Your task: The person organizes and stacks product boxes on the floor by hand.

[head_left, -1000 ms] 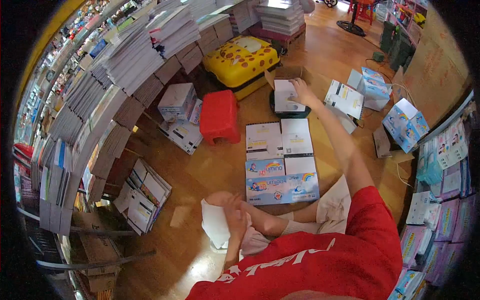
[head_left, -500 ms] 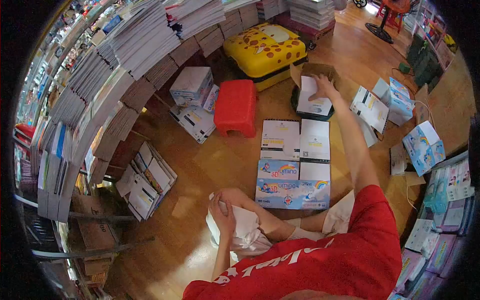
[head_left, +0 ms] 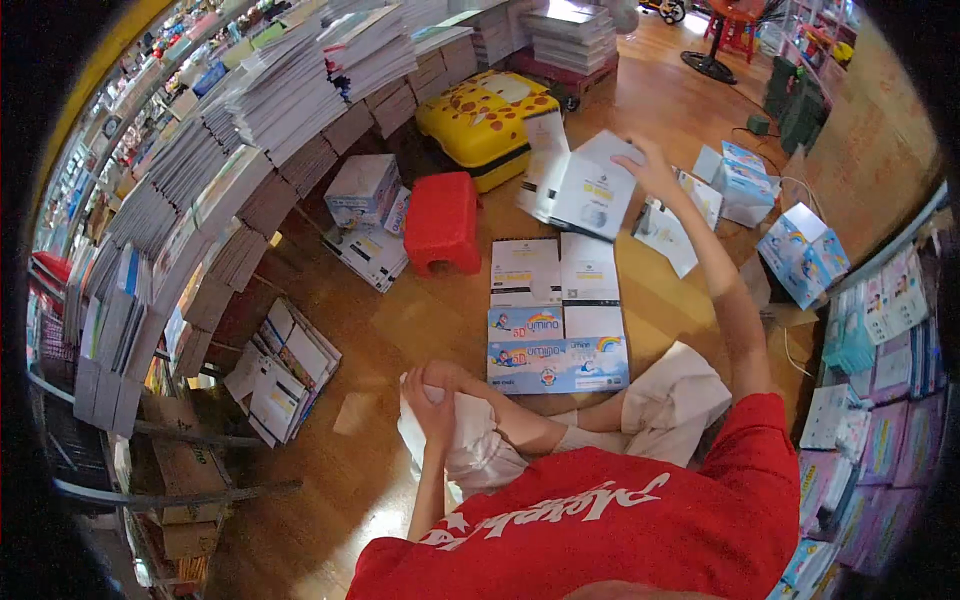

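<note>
Lifted off the floor, white carton (head_left: 585, 190) slants down-left, gripped by right hand (head_left: 655, 170); left hand (head_left: 432, 398) rests loosely on knee (head_left: 452, 376).

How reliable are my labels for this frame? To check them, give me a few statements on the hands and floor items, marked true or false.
1. The right hand holds a white flat carton up off the floor. True.
2. The left hand grips a pen. False: it rests on the bent knee, holding nothing.
3. The red stool stands left of the printed cartons laid flat on the floor. True.
4. The yellow spotted case sits on top of the red stool. False: it stands on the floor beyond the stool.
</note>
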Available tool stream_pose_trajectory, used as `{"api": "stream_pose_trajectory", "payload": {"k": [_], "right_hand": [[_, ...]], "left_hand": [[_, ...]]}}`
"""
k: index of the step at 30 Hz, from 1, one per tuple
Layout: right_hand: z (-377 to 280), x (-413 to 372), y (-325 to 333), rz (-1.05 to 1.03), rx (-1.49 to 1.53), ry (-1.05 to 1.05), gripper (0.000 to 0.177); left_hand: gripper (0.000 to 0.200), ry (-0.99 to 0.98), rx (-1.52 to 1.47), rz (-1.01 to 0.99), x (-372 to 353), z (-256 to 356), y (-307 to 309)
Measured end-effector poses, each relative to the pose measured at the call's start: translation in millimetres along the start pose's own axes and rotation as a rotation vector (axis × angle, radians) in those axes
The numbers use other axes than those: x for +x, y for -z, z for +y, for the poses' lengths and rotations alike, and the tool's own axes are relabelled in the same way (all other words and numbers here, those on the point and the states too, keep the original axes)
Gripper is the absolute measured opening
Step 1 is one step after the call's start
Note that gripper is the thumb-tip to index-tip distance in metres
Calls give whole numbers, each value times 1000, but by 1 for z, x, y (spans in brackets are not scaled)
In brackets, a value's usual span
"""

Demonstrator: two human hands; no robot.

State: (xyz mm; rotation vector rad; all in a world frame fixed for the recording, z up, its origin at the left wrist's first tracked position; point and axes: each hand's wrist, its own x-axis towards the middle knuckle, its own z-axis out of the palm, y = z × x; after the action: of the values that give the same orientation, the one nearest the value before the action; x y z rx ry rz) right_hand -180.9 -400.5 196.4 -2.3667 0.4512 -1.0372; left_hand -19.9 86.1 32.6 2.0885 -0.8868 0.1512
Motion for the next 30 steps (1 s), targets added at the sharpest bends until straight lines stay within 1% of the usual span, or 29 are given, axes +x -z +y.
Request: {"api": "stream_pose_trajectory", "payload": {"k": [1,2,3,4,6,8,9,10,11,13,14,15,16,17,18,19,20,21,22,24,25,27,28,30], "right_hand": [[-9,-7,8,62,133,14,27],[-22,-15,16,122,268,28,27],[-61,-26,32,73,493,-184,32],[-79,-37,39,80,597,-219,33],[-100,-56,47,86,802,-297,37],[-107,-76,48,5,859,-374,41],[-109,-86,47,-30,890,-410,43],[-112,-95,45,-37,836,-480,44],[-116,-105,42,-42,781,-551,45],[-116,-123,38,-35,640,-731,48],[-120,-132,38,-25,588,-761,48],[-127,-142,37,-19,538,-794,48],[-130,-151,34,-17,490,-827,49],[-91,-167,18,8,483,-685,49],[-100,-176,14,4,534,-713,49],[-110,-184,10,1,585,-739,50],[-121,-189,8,-1,635,-760,51],[-127,-194,6,-20,603,-737,48],[-126,-197,1,28,552,-650,46],[-120,-210,-15,114,454,-486,43],[-113,-214,-20,113,416,-398,46],[-144,-219,-16,264,-38,-233,49],[-165,-222,-12,335,-265,-144,51],[-204,-233,-5,282,-330,-223,58]], "left_hand": [[58,-38,-11,-9,4,7,-1],[65,-68,-142,-19,13,22,0],[73,-95,-273,-30,25,46,4],[81,-118,-405,-40,37,62,4],[94,-140,-666,-31,59,73,-2],[112,-165,-927,-134,79,107,15],[116,-189,-1034,-240,81,130,26],[120,-216,-1138,-350,79,150,35],[119,-295,-908,-343,73,158,40],[117,-109,-1080,-492,53,179,49],[116,-5,-1160,-570,42,184,51],[103,-128,-1081,-579,35,171,44],[98,-5,-1175,-608,25,163,38],[94,125,-1264,-630,14,156,32],[89,260,-1352,-644,4,148,27],[78,345,-1411,-622,-1,138,22],[76,316,-1300,-618,-5,136,22],[74,286,-1191,-612,-8,135,22],[72,258,-1082,-605,-10,134,22],[63,268,-1008,-545,-17,130,16],[59,269,-970,-516,-19,128,12],[50,287,-940,-475,-21,133,11],[50,296,-928,-484,-20,133,11],[49,312,-911,-498,-19,134,7]]}}
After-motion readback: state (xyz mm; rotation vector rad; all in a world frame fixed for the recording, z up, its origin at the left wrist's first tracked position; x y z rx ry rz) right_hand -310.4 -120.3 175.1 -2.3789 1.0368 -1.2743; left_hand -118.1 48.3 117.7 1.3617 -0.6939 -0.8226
